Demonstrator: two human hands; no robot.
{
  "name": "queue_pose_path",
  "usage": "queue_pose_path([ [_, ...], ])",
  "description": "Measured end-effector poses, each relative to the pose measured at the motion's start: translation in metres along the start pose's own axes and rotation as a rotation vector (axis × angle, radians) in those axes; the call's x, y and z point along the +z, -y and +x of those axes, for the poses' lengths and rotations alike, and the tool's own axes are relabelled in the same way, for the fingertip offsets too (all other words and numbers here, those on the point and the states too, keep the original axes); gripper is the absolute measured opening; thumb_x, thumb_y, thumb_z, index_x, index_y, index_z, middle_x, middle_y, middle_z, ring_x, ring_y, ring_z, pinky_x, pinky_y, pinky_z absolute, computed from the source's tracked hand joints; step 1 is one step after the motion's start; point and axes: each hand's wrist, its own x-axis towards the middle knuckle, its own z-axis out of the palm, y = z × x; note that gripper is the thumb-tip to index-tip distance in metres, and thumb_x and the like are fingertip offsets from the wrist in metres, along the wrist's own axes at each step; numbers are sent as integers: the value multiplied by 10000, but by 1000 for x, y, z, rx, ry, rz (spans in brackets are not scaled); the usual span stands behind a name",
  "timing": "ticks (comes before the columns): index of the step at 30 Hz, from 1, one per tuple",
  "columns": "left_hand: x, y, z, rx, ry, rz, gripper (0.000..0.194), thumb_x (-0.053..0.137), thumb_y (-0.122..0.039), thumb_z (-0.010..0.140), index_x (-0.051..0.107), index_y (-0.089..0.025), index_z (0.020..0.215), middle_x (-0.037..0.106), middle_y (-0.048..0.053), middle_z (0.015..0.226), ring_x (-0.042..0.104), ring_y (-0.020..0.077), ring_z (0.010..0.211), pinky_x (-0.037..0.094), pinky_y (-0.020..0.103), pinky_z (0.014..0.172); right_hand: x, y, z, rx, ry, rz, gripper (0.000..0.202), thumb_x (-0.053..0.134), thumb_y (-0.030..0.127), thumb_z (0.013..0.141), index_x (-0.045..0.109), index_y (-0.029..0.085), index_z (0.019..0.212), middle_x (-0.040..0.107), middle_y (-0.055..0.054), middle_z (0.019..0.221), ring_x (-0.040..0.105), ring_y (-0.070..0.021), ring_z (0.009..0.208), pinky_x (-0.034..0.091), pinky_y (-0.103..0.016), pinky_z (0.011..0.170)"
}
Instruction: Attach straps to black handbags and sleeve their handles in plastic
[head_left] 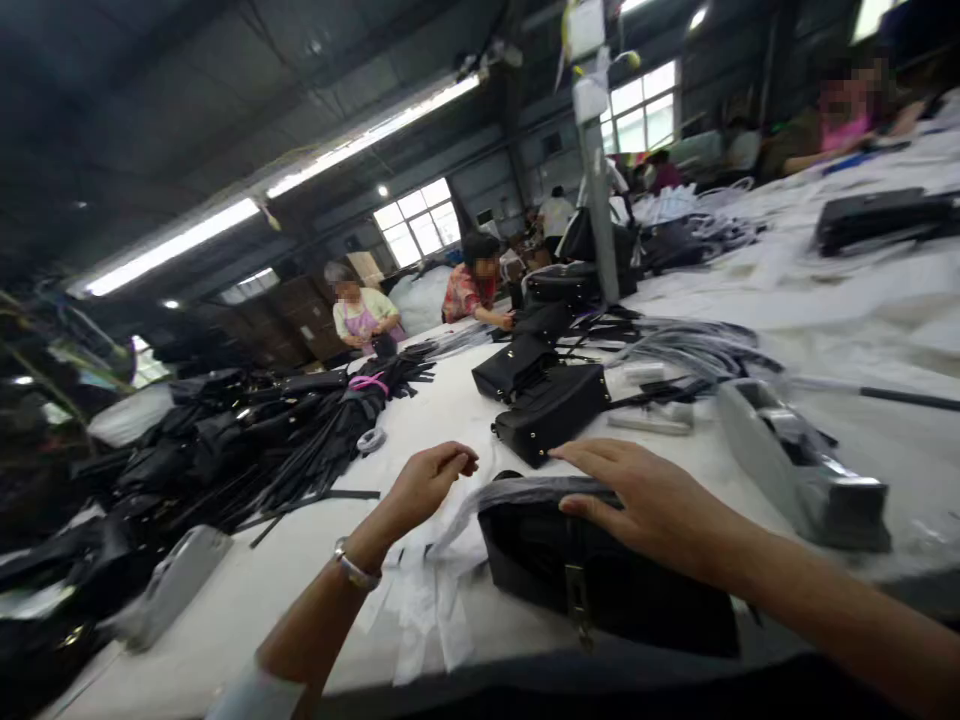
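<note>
A black handbag [525, 560] with a gold-coloured clasp lies on the white-covered table directly in front of me. Clear plastic wrap runs along its top edge. My right hand [637, 495] rests over the top of this bag, fingers stretched forward and thumb apart. To the left of the bag, my left hand [431, 485] is raised with curled fingers and the thumb against them; whatever may be between the fingertips is too small to make out. Beneath that hand are thin white strips [427, 620] on the table.
More black bags [551, 410] stand just beyond my hands. A grey tape dispenser [802, 470] sits at right, another grey dispenser [172, 590] at left. Black straps and bags [300, 450] are heaped on the left. A metal post [598, 220] rises behind; several people work farther back.
</note>
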Motion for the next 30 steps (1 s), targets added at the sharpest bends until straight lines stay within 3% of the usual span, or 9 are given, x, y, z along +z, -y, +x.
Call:
queue_pose_path([
  [3,-4,48,-34,-84,42,15,327,475,-205,905,660,-149,1168,703,117,1203,652,246,1106,490,376,988,5,14,32,-58,162,-61,484,573,438,920,617,169,1319,656,-141,1302,638,-333,1144,514,-475,959],
  [8,22,106,-72,-111,82,-28,604,735,-171,727,602,-204,1315,568,123,1418,509,312,1317,370,451,1123,18,30,64,-86,362,-152,321,586,264,886,720,226,1175,743,-111,1134,700,-335,1027,549,-446,869],
  [12,42,128,-69,-98,-3,-77,268,694,-232,821,719,-184,1084,533,144,1441,450,327,1357,319,467,1144,11,25,79,-73,297,-31,331,534,285,899,729,234,1161,745,-78,1145,691,-302,1040,530,-407,898],
  [15,31,135,-54,-73,-76,-154,243,509,-280,959,714,-154,991,605,157,1351,529,292,1279,352,451,1115,-10,20,91,72,216,49,370,552,368,892,716,231,1194,747,-76,1129,682,-291,1025,506,-384,898],
  [18,7,132,-44,-2,-76,-249,354,410,-388,1013,642,-184,1185,649,116,1300,576,239,1228,412,399,1071,-34,20,104,293,156,109,455,571,453,871,679,226,1251,759,-75,964,679,-250,821,497,-362,755],
  [20,-1,120,-43,70,62,-379,425,346,-442,1031,565,-223,1321,657,99,1299,576,221,1240,425,385,1062,-46,23,111,379,80,148,511,587,507,850,669,220,1264,738,-62,834,633,-217,712,465,-343,678],
  [24,15,82,-49,166,355,-752,470,438,-473,1000,520,-210,1382,637,134,1309,598,250,1209,459,409,1024,-57,26,117,399,-60,149,546,614,517,827,678,198,1265,679,-40,721,579,-194,695,424,-327,670],
  [27,43,57,-54,64,162,-747,488,740,-387,809,617,-186,1236,650,119,1246,605,274,1150,513,381,937,-55,25,116,400,-96,165,544,605,508,835,674,191,1271,692,-44,791,554,-179,704,411,-321,676],
  [30,64,44,-54,-29,-127,-602,411,777,-322,742,644,-188,1107,655,98,1171,614,262,1070,542,352,848,-51,28,114,377,-140,274,547,610,518,818,677,202,1260,712,-52,905,556,-175,740,421,-316,692],
])
